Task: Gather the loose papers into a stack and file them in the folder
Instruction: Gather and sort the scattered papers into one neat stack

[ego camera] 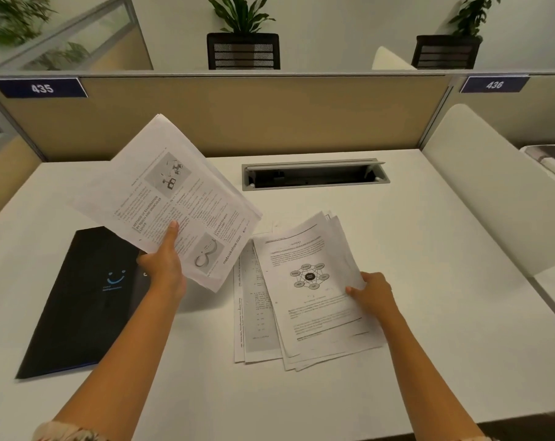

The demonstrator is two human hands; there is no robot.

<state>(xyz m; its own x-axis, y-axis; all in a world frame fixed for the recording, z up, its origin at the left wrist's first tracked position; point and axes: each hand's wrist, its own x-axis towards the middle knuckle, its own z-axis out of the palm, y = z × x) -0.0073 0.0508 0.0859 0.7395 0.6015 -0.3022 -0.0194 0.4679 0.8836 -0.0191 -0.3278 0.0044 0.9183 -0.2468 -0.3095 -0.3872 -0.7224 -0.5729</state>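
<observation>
Head view: the left hand (164, 262) pinches a lifted sheaf of papers (171, 202), tilted above the surface (429, 281), thumb on top. The right hand (371, 292) grips the right edge of the fanned loose papers (308, 297) lying flat, long axis running away from the person. The closed black folder (82, 303) lies left, partly under the sheaf, nearer the left hand. A cable tray (314, 175) sits behind, unobstructive.
</observation>
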